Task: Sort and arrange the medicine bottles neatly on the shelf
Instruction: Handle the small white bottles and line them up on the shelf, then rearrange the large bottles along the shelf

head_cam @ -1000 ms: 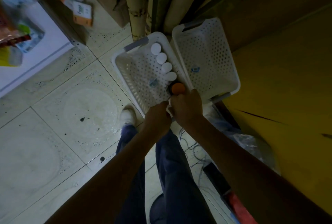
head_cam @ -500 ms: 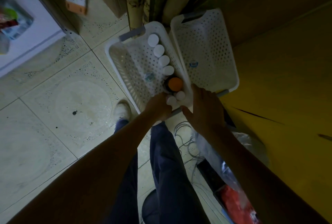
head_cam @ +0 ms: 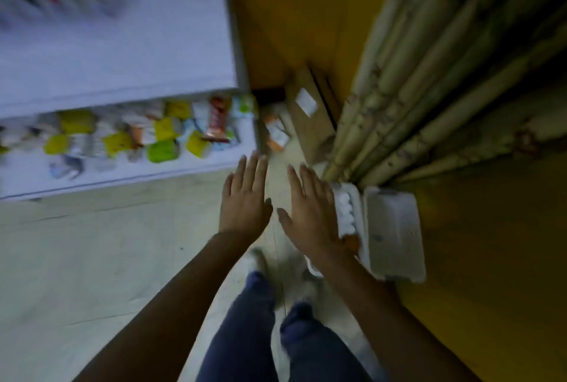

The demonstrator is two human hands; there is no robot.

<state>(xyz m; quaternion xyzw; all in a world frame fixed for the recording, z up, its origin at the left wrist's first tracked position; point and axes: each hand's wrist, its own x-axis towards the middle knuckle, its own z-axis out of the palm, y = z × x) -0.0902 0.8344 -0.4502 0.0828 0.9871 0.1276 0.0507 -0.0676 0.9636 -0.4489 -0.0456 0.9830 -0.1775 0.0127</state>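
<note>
Pale floor [head_cam: 92, 259] tiles fill the blurred view, with a white shelf [head_cam: 122, 176] at 10 o'clock carrying a jumble of yellow and green packs [head_cam: 162, 148]. The left hand [head_cam: 245, 200] and right hand [head_cam: 310, 213] hover side by side above the floor, each grip released, fingers straight, holding nothing.

The white-capped bottles [head_cam: 343, 210] stand in a basket [head_cam: 358, 197] at 3 o'clock from the right hand, just beside it and partly hidden behind it. Their row runs from 12 to 6 o'clock. A second basket [head_cam: 392, 234] sits farther out at 3 o'clock.

The right hand is clearly nearer the bottles and the left nearer the shelf. A pick would likely go to the right hand, followed by a carry across toward 10 o'clock.
</note>
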